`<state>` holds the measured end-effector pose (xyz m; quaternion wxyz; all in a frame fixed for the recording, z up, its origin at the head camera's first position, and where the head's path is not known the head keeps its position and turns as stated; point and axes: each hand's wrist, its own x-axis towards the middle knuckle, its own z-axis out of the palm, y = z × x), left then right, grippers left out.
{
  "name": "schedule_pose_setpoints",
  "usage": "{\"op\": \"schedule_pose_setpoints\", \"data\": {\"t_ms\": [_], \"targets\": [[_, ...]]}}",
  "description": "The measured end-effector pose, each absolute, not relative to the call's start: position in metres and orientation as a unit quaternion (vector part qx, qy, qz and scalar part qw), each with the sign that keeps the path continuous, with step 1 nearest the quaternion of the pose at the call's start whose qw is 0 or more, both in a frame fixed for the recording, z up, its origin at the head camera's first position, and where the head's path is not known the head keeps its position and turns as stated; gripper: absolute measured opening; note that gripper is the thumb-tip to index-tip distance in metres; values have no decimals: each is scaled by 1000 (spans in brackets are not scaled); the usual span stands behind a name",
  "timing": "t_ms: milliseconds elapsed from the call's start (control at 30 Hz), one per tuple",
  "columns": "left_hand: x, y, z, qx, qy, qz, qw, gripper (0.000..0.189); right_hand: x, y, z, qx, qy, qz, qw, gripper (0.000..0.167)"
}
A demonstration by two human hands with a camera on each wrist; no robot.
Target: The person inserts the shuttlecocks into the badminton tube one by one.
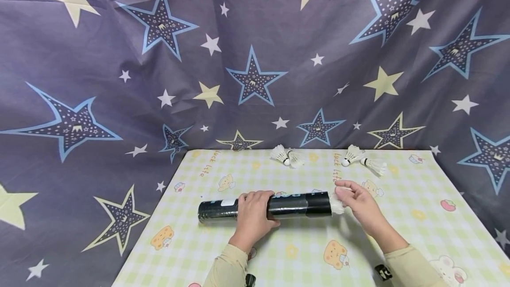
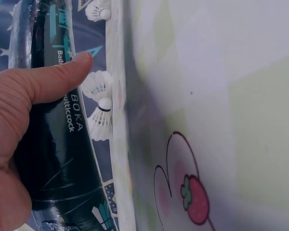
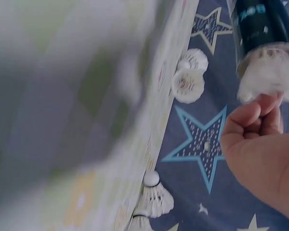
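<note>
A black shuttlecock tube (image 1: 299,206) lies sideways in front of me, its open mouth to the right. My left hand (image 1: 254,216) grips it around the middle, thumb on the near side. In the left wrist view the tube (image 2: 58,154) shows teal and white lettering under shiny wrap. At the mouth, my right hand (image 1: 360,203) pinches a white shuttlecock (image 1: 337,204) by its feathers. The right wrist view shows that feathered skirt (image 3: 265,79) sticking out of the tube, slightly blurred; its cork end is hidden inside.
Two shuttlecocks (image 1: 280,155) lie together at the table's back edge, left of centre. Another pair (image 1: 351,155) lies farther right along that edge. A checked cloth with cartoon bears covers the table (image 1: 199,251). Behind it hangs a dark star-patterned curtain (image 1: 279,25).
</note>
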<state>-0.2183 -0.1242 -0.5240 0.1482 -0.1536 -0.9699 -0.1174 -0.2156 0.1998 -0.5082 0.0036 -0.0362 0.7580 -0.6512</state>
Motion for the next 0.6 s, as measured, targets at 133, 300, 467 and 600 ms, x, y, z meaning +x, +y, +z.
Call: {"op": "schedule_pose_setpoints", "data": {"t_ms": [133, 300, 467, 600], "targets": [[-219, -124, -524, -154, -970, -118, 146, 87, -213, 188, -510, -47, 758, -651, 17, 67], [-218, -125, -523, -150, -970, -123, 148, 87, -206, 175, -508, -70, 758, -648, 16, 85], [-219, -125, -524, -151, -969, -124, 152, 86, -201, 163, -507, -86, 769, -634, -1, 90], [-219, -126, -524, -152, -969, -120, 151, 87, -199, 158, -508, -109, 761, -639, 17, 90]]}}
